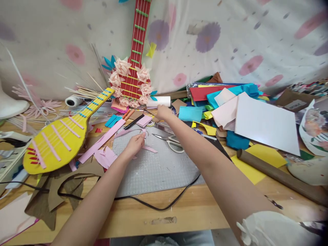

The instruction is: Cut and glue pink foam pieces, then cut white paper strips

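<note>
"Pink paper strip [144, 131], one, in the head view. Kept where?"

"Over the cutting mat [153, 174], toward its far side, pinched between thumb and fingers of the left hand [134, 144]."

"Long axis?"

"Fingers cover part of it, so I cannot tell. One pink tail [150, 149] runs out to the hand's right, dipping slightly (the same piece, perhaps; hard to say from here)."

"Right hand [164, 112]?"

"Farther back, near a white roll [159, 101], fingers curled in; whether they hold anything, I cannot tell. From it, the strip lies leftward and closer to the person. Left hand is the nearer, being on it."

"Between?"

"Scissors [166, 138], one pair, flat on the mat, tips toward the left hand, handles just beside the right forearm [200, 150]."

"Surroundings?"

"Yellow instrument model [61, 133], at left, tilted. Red instrument model [139, 36], at the back, standing, with pale pink paper flowers [121, 66]."
</note>
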The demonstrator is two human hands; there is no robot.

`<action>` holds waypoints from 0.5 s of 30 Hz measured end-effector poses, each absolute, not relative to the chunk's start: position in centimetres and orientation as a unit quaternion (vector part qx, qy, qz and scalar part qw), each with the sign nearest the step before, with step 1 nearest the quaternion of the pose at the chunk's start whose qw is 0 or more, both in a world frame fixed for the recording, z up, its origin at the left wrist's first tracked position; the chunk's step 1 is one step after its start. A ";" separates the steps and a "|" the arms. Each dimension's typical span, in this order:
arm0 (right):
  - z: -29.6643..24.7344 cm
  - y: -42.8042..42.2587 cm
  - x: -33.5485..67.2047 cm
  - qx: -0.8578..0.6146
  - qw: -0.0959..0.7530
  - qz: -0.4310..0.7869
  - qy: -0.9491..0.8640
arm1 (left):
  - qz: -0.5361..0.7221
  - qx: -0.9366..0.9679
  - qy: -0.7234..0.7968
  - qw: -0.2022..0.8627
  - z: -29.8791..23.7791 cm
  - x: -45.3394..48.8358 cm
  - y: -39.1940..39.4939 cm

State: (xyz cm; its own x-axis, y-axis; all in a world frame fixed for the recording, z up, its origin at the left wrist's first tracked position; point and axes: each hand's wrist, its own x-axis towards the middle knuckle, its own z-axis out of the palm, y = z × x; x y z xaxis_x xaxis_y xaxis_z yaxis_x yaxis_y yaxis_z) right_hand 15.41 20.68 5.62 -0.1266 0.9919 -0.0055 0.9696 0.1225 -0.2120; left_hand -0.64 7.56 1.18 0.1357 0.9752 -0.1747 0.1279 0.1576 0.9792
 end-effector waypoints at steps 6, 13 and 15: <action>4.1 12.7 16.3 -0.592 0.120 0.204 -0.770 | 0.364 0.476 0.471 0.647 0.6 2.5 10.3; 0.1 8.4 18.9 -0.597 0.139 0.099 -0.784 | 0.431 0.601 0.586 0.332 0.1 -1.4 13.6; -0.4 8.6 19.0 -0.618 0.144 0.074 -0.770 | 0.429 0.600 0.625 0.258 0.2 -2.1 13.1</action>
State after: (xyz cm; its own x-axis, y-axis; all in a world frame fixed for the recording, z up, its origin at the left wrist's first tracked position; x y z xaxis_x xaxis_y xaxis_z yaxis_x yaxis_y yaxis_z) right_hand 18.95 8.64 -0.41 -0.1957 0.9720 0.1302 0.9296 0.2261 -0.2910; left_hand -2.06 13.12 0.18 -0.1477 0.9702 0.1923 0.5285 -0.0869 0.8445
